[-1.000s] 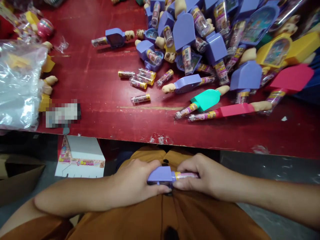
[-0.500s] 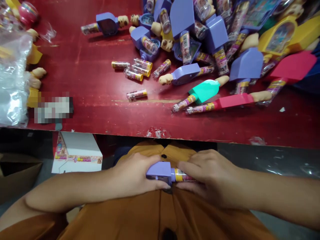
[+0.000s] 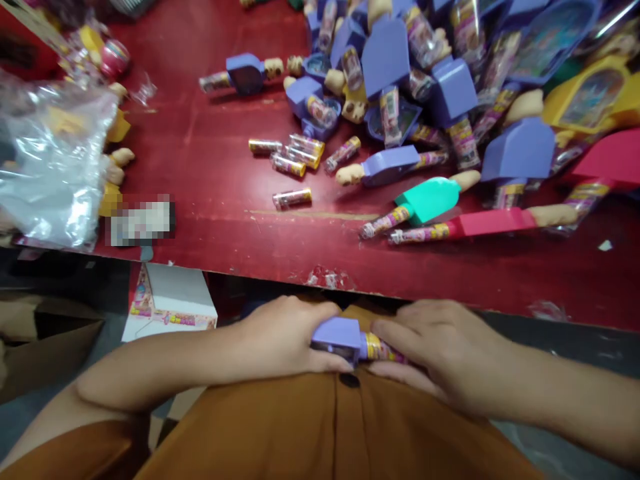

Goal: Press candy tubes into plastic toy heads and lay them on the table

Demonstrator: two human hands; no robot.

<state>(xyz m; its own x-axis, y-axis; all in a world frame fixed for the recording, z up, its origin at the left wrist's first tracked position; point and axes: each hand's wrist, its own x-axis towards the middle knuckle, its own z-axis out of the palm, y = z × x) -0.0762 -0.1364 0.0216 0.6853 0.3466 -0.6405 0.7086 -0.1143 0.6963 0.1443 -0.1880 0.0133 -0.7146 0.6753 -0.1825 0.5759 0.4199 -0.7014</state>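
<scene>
Head view: tube meets purple toy over the lap.
Left hand clamped on toy, right hand clamped on tube; best kept straight in line.

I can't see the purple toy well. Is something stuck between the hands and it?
Nothing visible is. The left hand wraps the purple toy and the right hand covers its tube, both touching it directly, below the red table.

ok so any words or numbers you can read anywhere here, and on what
None can be read.
Label on the tube under the right hand, against the purple holder in the left hand: blurred.
Labels on the loose tubes on the red table: too small.
Printed strip on the white box: blurred.
</scene>
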